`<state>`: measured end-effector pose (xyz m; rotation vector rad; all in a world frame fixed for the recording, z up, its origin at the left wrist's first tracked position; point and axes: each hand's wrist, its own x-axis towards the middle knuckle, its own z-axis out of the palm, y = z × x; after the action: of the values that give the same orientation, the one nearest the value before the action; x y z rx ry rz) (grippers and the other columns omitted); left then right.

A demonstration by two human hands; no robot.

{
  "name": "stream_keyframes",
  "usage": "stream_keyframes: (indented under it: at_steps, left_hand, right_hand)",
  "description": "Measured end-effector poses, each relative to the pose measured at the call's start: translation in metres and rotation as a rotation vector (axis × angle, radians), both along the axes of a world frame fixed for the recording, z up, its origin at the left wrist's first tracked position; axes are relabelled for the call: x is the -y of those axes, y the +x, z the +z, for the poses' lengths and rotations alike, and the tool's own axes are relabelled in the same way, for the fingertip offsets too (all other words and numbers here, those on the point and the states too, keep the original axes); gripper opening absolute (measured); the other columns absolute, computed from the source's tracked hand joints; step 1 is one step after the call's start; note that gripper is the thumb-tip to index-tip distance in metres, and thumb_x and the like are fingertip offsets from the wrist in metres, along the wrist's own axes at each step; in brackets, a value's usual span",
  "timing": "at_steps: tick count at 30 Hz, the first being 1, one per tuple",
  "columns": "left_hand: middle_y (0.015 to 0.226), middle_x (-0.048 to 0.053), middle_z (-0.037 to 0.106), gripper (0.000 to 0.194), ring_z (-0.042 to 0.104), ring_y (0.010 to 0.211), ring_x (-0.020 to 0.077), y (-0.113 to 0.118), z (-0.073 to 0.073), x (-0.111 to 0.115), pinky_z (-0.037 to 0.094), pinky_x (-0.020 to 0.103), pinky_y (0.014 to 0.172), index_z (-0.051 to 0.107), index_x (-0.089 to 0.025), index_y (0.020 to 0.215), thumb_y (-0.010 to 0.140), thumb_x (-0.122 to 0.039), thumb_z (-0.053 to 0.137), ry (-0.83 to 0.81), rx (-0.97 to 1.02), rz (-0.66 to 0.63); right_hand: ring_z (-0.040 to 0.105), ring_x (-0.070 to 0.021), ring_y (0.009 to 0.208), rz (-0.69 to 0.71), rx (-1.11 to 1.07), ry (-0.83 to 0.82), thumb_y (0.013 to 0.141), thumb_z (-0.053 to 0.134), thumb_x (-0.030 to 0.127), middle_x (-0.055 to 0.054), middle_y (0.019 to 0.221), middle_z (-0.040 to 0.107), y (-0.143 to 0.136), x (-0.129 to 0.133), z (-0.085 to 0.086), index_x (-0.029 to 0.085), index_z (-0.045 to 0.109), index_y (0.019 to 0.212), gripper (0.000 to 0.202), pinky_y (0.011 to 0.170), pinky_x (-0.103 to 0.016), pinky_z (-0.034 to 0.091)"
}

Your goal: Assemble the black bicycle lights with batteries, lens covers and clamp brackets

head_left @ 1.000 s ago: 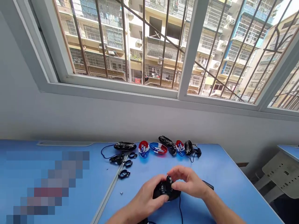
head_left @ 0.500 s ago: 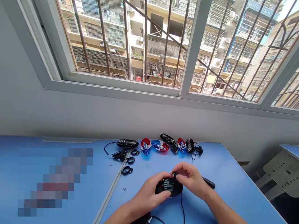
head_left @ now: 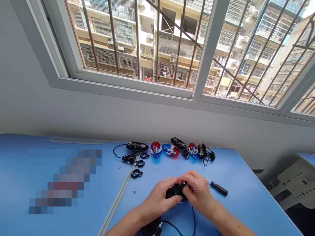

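Observation:
My left hand [head_left: 163, 196] grips a black oval device [head_left: 170, 192] from its left side, thumb along the near edge. The fingers of my right hand [head_left: 197, 191] pinch a small black clamp-like part [head_left: 182, 185] over the top of the device. A black cable [head_left: 194, 218] hangs from the device and curves down on the blue table. Right of my right hand lies a screwdriver with a black handle [head_left: 219, 188]. Partly under my left forearm is another black item [head_left: 151, 226], its shape mostly hidden.
Along the wall stand black oval devices [head_left: 136, 146] and red-and-blue oval ones [head_left: 156, 150]. Several black ring clamps [head_left: 136, 173] lie by the seam of the blue table [head_left: 246, 196]. A tiny metal piece [head_left: 134, 191] sits left of my hands. A blurred patch covers the left side.
My right hand has shifted its fingers lower over the device, and the small black part now covers more of its top. The screwdriver's shaft has come into view. The camera view has shifted slightly.

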<state>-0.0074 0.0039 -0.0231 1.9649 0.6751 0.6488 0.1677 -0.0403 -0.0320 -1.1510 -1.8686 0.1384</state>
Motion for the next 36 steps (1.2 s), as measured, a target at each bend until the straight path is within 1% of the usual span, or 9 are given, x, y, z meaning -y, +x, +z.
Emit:
stream_keyframes:
  at_steps: [6, 11, 15, 18, 20, 24, 31, 34, 36]
  left_hand:
    - [0.111, 0.004, 0.069, 0.042, 0.061, 0.102, 0.0247, -0.002, -0.007, -0.002, 0.046, 0.031, 0.092, 0.066, -0.020, 0.113, 0.071, -0.019, 0.061, 0.006, 0.015, 0.027]
    - [0.113, 0.005, 0.068, 0.043, 0.061, 0.104, 0.0244, -0.001, -0.007, -0.002, 0.045, 0.032, 0.093, 0.066, -0.020, 0.114, 0.071, -0.020, 0.061, 0.000, 0.006, 0.023]
    - [0.109, 0.006, 0.069, 0.040, 0.062, 0.100, 0.0244, 0.001, -0.001, -0.002, 0.046, 0.032, 0.090, 0.066, -0.019, 0.111, 0.071, -0.021, 0.059, 0.000, -0.013, 0.035]
    - [0.105, 0.007, 0.069, 0.037, 0.062, 0.096, 0.0251, 0.001, 0.001, -0.001, 0.047, 0.032, 0.085, 0.067, -0.017, 0.107, 0.072, -0.022, 0.060, 0.004, -0.022, 0.034]
    - [0.107, 0.007, 0.069, 0.038, 0.062, 0.098, 0.0255, 0.000, 0.001, 0.000, 0.046, 0.032, 0.087, 0.066, -0.018, 0.109, 0.071, -0.023, 0.060, -0.004, -0.007, 0.034]
    - [0.113, 0.005, 0.069, 0.044, 0.061, 0.103, 0.0254, 0.000, -0.001, 0.000, 0.044, 0.032, 0.092, 0.065, -0.020, 0.113, 0.069, -0.021, 0.060, -0.024, 0.038, 0.017]
    - [0.105, 0.005, 0.070, 0.043, 0.062, 0.098, 0.0256, -0.001, 0.001, -0.001, 0.046, 0.032, 0.088, 0.068, -0.017, 0.107, 0.066, -0.017, 0.059, -0.014, 0.046, 0.000]
    - [0.106, 0.004, 0.070, 0.041, 0.062, 0.101, 0.0246, -0.001, 0.001, -0.001, 0.046, 0.032, 0.090, 0.068, -0.020, 0.110, 0.071, -0.016, 0.056, -0.003, 0.070, -0.004]
    - [0.107, 0.003, 0.071, 0.035, 0.063, 0.102, 0.0236, -0.001, -0.001, -0.001, 0.046, 0.031, 0.091, 0.068, -0.021, 0.108, 0.076, -0.017, 0.054, 0.004, 0.100, 0.003]
  right_hand:
    - [0.056, -0.0164, 0.067, 0.052, 0.089, -0.165, 0.079, 0.043, 0.007, -0.007, 0.088, 0.063, 0.007, 0.008, 0.018, 0.019, 0.064, 0.109, 0.038, 0.060, -0.028, 0.047]
    - [0.059, -0.0166, 0.075, 0.128, 0.018, -0.415, 0.083, 0.046, 0.013, -0.007, 0.096, 0.062, 0.017, 0.010, 0.030, 0.020, 0.062, 0.116, 0.037, 0.061, -0.028, 0.051]
    - [0.059, -0.0150, 0.070, 0.182, -0.081, -0.513, 0.086, 0.047, 0.017, -0.008, 0.097, 0.062, 0.023, 0.008, 0.031, 0.020, 0.064, 0.117, 0.036, 0.058, -0.027, 0.052]
    - [0.061, -0.0169, 0.076, 0.123, -0.160, -0.426, 0.085, 0.054, 0.021, -0.006, 0.093, 0.065, 0.021, 0.007, 0.030, 0.020, 0.064, 0.117, 0.034, 0.063, -0.027, 0.054]
    - [0.061, -0.0169, 0.077, 0.106, -0.151, -0.345, 0.084, 0.058, 0.021, -0.005, 0.089, 0.068, 0.019, 0.007, 0.029, 0.020, 0.066, 0.111, 0.028, 0.064, -0.027, 0.053]
    - [0.061, -0.0157, 0.073, 0.175, -0.080, -0.247, 0.087, 0.059, 0.021, -0.003, 0.083, 0.070, 0.018, 0.006, 0.029, 0.022, 0.070, 0.101, 0.018, 0.062, -0.025, 0.051]
    - [0.061, -0.0161, 0.076, 0.255, -0.073, -0.233, 0.089, 0.058, 0.016, -0.002, 0.087, 0.073, 0.019, 0.003, 0.027, 0.027, 0.071, 0.107, 0.025, 0.070, -0.028, 0.049]
    - [0.060, -0.0165, 0.077, 0.269, -0.061, -0.231, 0.089, 0.057, 0.015, -0.003, 0.090, 0.072, 0.018, 0.003, 0.027, 0.028, 0.071, 0.109, 0.028, 0.071, -0.029, 0.048]
    - [0.059, -0.0157, 0.075, 0.270, -0.084, -0.237, 0.089, 0.057, 0.016, -0.004, 0.089, 0.069, 0.018, 0.003, 0.026, 0.028, 0.071, 0.109, 0.027, 0.067, -0.027, 0.048]
